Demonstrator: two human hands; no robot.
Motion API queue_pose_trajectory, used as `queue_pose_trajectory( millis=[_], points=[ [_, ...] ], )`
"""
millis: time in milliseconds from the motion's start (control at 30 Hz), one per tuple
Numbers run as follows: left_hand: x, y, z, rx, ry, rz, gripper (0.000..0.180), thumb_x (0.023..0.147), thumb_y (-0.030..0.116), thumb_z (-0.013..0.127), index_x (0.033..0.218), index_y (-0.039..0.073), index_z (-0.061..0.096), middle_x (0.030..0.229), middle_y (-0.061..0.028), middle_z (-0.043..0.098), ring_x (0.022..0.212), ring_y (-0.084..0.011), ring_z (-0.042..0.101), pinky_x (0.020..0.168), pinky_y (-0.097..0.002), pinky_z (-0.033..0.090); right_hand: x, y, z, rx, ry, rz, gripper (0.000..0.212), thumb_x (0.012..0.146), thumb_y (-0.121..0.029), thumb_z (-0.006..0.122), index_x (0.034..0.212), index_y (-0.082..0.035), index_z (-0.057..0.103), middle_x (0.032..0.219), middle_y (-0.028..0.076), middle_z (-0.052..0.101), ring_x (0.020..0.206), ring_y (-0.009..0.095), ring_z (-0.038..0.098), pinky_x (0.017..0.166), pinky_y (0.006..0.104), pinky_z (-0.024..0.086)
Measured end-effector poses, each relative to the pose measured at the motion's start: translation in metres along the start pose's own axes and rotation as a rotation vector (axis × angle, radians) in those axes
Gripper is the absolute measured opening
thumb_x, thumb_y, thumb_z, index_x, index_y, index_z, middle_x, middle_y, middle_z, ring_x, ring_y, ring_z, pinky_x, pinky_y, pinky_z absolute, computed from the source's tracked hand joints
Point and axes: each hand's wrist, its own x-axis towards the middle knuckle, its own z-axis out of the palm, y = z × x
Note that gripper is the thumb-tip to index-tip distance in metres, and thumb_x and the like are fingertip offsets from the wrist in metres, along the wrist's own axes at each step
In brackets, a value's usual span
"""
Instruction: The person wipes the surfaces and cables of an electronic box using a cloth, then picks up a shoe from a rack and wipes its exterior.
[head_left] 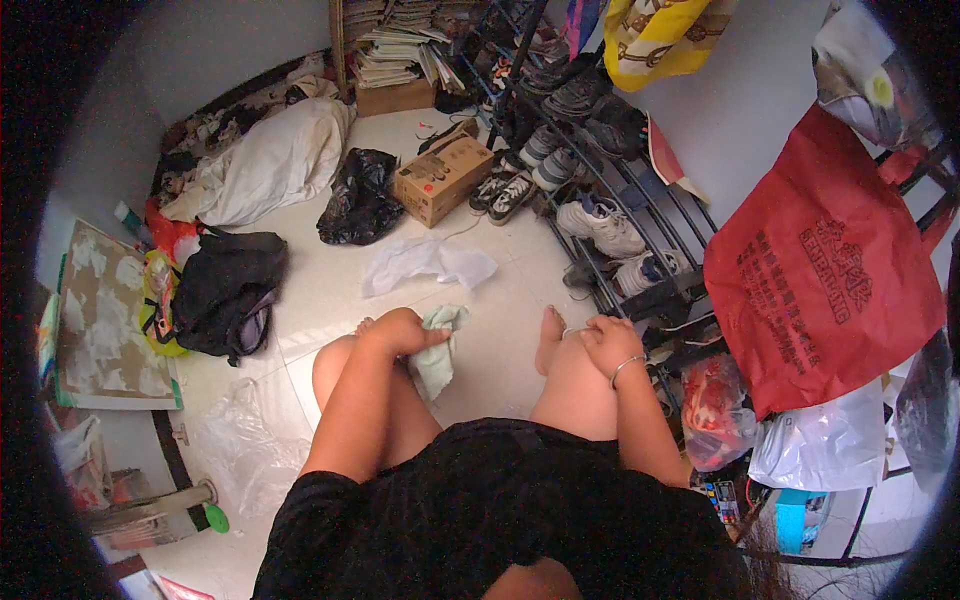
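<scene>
My left hand [400, 330] is closed on a pale green cloth [437, 362], which hangs down beside my left knee. My right hand [610, 345] rests over my right knee, its fingers laid on the skin, with a thin bracelet at the wrist. A small whitish edge shows by those fingertips, too little to name. On the floor ahead of my knees lies a crumpled white plastic bag [428, 266].
A shoe rack [640, 215] with several pairs stands on the right, a red bag [825, 265] hanging nearer. Ahead are a cardboard box [443, 178] and a black plastic bag [360, 195]. To the left lie a black backpack [228, 290] and clear plastic [245, 440].
</scene>
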Motion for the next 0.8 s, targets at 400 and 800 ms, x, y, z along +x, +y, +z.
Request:
queue_pose_trajectory(
  millis=[400,800],
  points=[
    [-0.011,0.014,-0.007,-0.060,0.024,0.123,0.083,0.077,0.070,0.044,0.095,-0.009,0.063,0.099,-0.0259,0.062,0.098,-0.0375,0.057,0.088,-0.0379,0.041,-0.003,0.004,0.000,0.043,0.046,-0.022,0.029,0.077,-0.029,0.059,0.095,-0.007,0.063,0.095,0.014,0.063,0.093,0.034,0.055,0.083,0.0391,0.044],
    [-0.009,0.017,-0.006,-0.030,0.004,0.102,0.081,0.078,0.069,0.045,0.094,-0.007,0.064,0.100,-0.0253,0.062,0.099,-0.0366,0.057,0.088,-0.0383,0.041,-0.005,0.007,-0.004,0.033,0.029,0.009,0.029,0.077,-0.031,0.059,0.095,-0.008,0.063,0.094,0.013,0.064,0.095,0.034,0.055,0.084,0.0393,0.044]
  ],
)
